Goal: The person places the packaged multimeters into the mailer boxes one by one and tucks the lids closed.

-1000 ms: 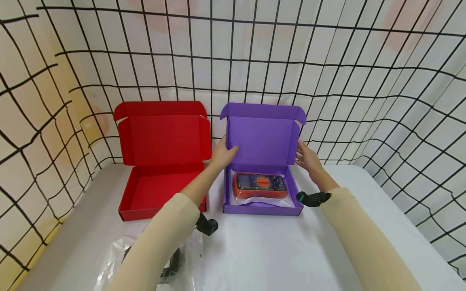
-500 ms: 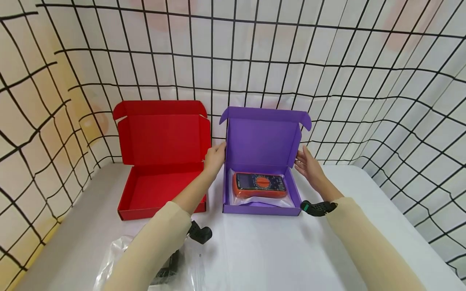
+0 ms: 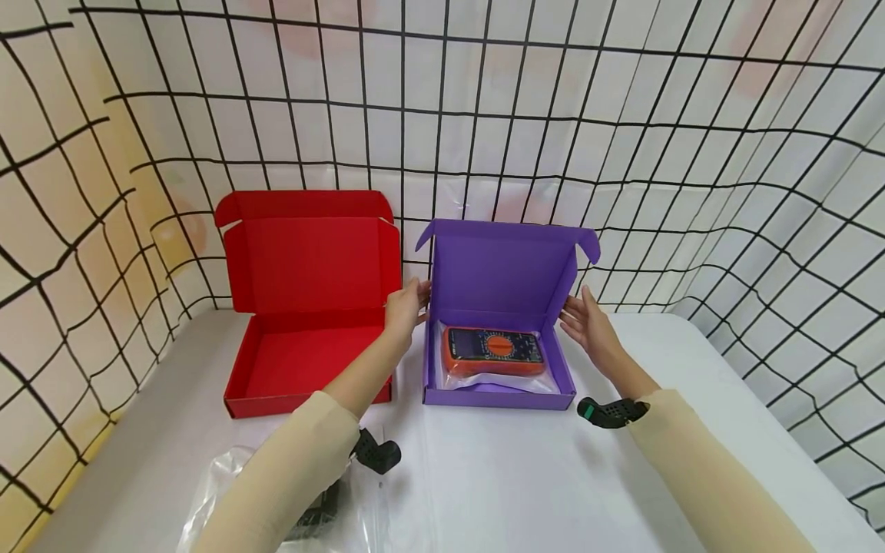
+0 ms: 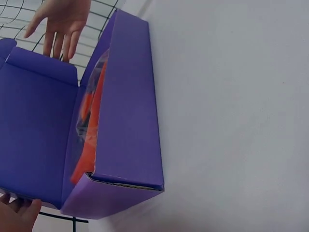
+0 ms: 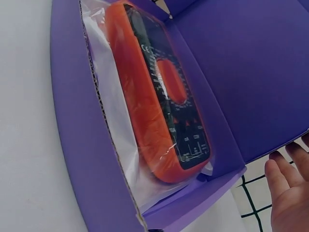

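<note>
A purple cardboard box (image 3: 499, 399) stands on the table with its lid (image 3: 503, 265) raised and leaning somewhat forward. Inside lies an orange multimeter (image 3: 494, 351) with a black face and a round dial, wrapped in clear plastic (image 5: 115, 92). My left hand (image 3: 405, 309) is at the lid's left edge, its fingers (image 4: 19, 204) loosely bent against it. At the right edge, my right hand (image 3: 591, 326) has its fingers (image 5: 286, 169) extended and reaching partly behind the lid. In the left wrist view, that right hand (image 4: 65, 21) shows its palm, fingers spread.
To the left stands a red box (image 3: 311, 269), lid up, nothing visible inside. A clear plastic bag (image 3: 221, 476) with a dark item (image 3: 321, 511) lies at the front left, partly under my left sleeve (image 3: 290, 461). Black wire grid (image 3: 525, 119) encloses the back and sides.
The purple lid has tipped forward, its top edge sinking in view. My left thumb has come off its inner face, and both hands have moved slightly down along its sides.
</note>
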Demonstrator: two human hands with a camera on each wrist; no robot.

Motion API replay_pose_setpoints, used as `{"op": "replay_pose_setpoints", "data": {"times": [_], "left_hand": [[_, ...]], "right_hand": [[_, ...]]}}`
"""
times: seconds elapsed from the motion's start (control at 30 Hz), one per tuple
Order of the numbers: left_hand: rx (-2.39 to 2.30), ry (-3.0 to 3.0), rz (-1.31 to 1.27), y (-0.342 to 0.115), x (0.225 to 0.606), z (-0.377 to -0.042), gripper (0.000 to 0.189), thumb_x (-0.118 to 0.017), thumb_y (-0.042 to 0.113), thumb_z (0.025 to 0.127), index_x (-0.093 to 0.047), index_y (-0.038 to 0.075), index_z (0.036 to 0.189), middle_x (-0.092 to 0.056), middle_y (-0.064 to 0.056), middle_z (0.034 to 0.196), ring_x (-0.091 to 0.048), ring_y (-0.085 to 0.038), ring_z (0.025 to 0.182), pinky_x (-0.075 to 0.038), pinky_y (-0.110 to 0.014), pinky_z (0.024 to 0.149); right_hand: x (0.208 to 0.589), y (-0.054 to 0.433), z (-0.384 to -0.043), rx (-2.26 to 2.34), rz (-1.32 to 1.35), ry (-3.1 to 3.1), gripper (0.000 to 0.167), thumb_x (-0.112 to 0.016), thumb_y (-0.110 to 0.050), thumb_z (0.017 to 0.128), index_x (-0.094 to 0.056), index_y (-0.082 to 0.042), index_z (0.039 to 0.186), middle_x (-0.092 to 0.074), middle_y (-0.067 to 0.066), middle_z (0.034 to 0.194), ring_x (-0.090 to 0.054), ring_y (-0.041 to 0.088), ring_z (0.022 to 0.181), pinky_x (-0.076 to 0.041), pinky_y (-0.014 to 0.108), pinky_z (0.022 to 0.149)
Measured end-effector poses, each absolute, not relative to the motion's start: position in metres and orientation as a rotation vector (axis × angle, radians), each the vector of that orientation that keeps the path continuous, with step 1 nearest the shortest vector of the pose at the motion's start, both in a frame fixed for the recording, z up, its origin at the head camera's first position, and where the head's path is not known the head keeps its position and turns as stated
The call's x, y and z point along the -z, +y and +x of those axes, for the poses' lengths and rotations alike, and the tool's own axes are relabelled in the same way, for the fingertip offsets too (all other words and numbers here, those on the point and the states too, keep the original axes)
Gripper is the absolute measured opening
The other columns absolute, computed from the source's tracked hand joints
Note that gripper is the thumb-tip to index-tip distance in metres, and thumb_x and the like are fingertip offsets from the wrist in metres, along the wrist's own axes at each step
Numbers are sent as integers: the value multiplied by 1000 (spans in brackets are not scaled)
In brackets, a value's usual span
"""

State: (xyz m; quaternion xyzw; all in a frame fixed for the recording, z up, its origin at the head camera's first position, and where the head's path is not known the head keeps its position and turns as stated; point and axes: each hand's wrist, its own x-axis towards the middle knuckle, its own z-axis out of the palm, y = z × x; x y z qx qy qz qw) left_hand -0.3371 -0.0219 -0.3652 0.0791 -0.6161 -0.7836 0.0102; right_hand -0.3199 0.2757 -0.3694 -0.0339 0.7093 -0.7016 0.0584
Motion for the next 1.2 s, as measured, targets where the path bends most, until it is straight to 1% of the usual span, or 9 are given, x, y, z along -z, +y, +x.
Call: {"op": "replay_pose_setpoints", "data": {"times": [0.17, 0.33, 0.47, 0.63, 0.8, 1.03, 1.2], "left_hand": [[2423, -1913, 286, -21, 369, -335, 42, -34, 23, 99, -59, -4, 120, -58, -19, 121, -56, -28, 114, -45, -43, 94], [2431, -1881, 306, -21, 373, -333, 43, -32, 22, 99, -60, -3, 118, -59, -19, 120, -57, -27, 113, -45, -43, 94], [2431, -1859, 312, -19, 376, -331, 43, -32, 21, 98, -61, -5, 116, -59, -20, 118, -57, -29, 112, -45, -44, 94], [2429, -1842, 319, -19, 380, -330, 43, -33, 19, 97, -60, -8, 115, -59, -23, 116, -57, -31, 111, -44, -43, 96], [2403, -1864, 331, -20, 383, -329, 42, -33, 19, 97, -62, -8, 113, -60, -22, 113, -58, -31, 108, -44, -40, 96], [2431, -1853, 314, -22, 386, -327, 43, -32, 19, 97, -62, -8, 113, -59, -22, 113, -58, -31, 109, -43, -42, 97], [2446, -1859, 284, -23, 387, -327, 43, -31, 18, 97, -61, -8, 115, -59, -21, 115, -57, -30, 110, -43, -41, 97]], "right_hand": [[371, 276, -316, 2112, -128, 2167, 82, -15, -57, 95, -6, 8, 144, -7, 25, 150, -14, 36, 137, -19, 37, 109], [373, 276, -311, 2135, -130, 2150, 84, -15, -58, 94, -7, 9, 143, -8, 26, 150, -15, 37, 137, -18, 39, 110], [376, 276, -308, 2148, -120, 2134, 84, -15, -59, 94, -8, 8, 144, -9, 24, 151, -16, 36, 137, -18, 40, 110], [379, 277, -305, 2163, -130, 2116, 86, -14, -60, 93, -8, 10, 143, -9, 25, 150, -15, 37, 137, -18, 39, 109], [382, 278, -302, 2158, -136, 2126, 88, -15, -61, 93, -10, 11, 142, -11, 27, 149, -17, 38, 135, -21, 38, 108], [384, 279, -300, 2164, -115, 2128, 85, -14, -60, 94, -10, 10, 143, -13, 27, 149, -18, 38, 135, -23, 36, 106], [383, 279, -299, 2162, -114, 2129, 83, -14, -57, 95, -10, 11, 142, -13, 27, 149, -19, 38, 135, -22, 37, 107]]}}
